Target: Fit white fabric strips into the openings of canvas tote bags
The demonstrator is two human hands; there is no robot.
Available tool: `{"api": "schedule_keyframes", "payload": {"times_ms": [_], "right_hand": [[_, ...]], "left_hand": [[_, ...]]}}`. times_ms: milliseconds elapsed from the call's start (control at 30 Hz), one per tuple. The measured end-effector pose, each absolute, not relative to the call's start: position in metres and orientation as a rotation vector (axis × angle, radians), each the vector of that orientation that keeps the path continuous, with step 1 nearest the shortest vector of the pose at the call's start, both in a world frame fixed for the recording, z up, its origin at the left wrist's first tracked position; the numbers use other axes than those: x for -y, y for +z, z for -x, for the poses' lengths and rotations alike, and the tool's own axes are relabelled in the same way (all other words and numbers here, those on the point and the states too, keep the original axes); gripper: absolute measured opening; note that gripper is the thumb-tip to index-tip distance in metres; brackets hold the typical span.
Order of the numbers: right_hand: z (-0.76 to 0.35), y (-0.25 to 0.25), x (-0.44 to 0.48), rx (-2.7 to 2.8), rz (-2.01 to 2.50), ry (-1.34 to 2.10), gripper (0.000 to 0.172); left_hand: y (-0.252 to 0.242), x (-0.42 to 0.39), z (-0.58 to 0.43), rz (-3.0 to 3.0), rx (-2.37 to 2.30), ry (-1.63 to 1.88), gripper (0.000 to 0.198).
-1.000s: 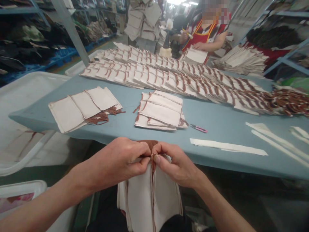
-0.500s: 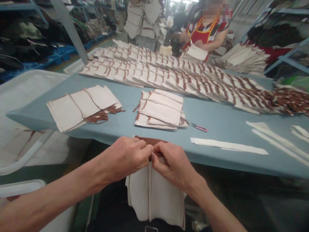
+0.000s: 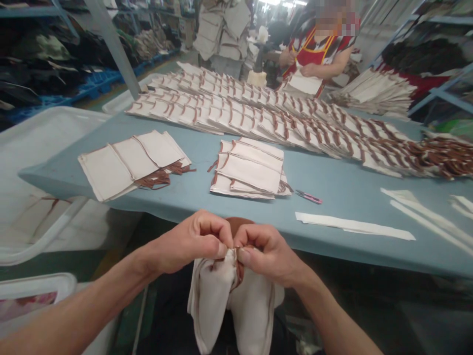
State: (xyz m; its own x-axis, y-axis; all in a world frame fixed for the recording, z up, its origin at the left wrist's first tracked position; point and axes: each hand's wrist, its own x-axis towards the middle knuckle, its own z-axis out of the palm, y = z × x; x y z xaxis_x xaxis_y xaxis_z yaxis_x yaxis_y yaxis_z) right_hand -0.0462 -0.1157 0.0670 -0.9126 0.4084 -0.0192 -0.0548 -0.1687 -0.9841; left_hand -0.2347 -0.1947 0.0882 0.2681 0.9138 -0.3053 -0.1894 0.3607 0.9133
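Observation:
My left hand [image 3: 192, 241] and my right hand [image 3: 268, 254] meet thumb to thumb just below the near edge of the blue table [image 3: 332, 182]. Both pinch the top of a cream cloth pouch [image 3: 232, 305] with brown trim, which hangs down between them and bulges in two lobes. A brown strip shows behind my knuckles. Straight ahead on the table lies a small stack of flat pouches [image 3: 249, 170]. A second fanned group of pouches [image 3: 133, 162] with brown cords lies to its left.
Long overlapping rows of pouches [image 3: 281, 118] cover the far half of the table. Pink snips [image 3: 309, 197] and white fabric strips [image 3: 354, 226] lie to the right. Another person in a red apron [image 3: 314, 54] works at the far side. White bins [image 3: 33, 162] stand at left.
My hands have dropped slightly and pressed closer together. The pouch, flat before, is now bunched at the top and bulging below.

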Motion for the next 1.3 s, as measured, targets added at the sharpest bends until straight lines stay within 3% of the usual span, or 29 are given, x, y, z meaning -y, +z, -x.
{"api": "schedule_keyframes", "payload": {"times_ms": [100,333,667,933,1133,1300], "right_hand": [[0.049,0.068,0.116,1.804,0.429,2.155,0.048],[0.049,0.069,0.118,1.869,0.489,2.055,0.035],[0.054,0.068,0.119,1.858,0.555,2.232,0.038],[0.047,0.086,0.116,2.329,0.808,1.895,0.025],[0.042,0.083,0.115,2.395,0.663,1.749,0.034],[0.043,0.085,0.116,2.329,0.585,1.887,0.033]], "left_hand": [[0.081,0.199,0.234,-0.864,-1.013,0.973,0.009],[0.107,0.206,0.234,-1.418,-1.34,0.856,0.012],[0.092,0.203,0.225,-1.094,-1.231,0.934,0.009],[0.09,0.205,0.222,-1.082,-1.236,0.888,0.009],[0.082,0.211,0.234,-1.102,-1.142,0.823,0.032],[0.075,0.212,0.241,-1.109,-1.027,0.83,0.035]]}}
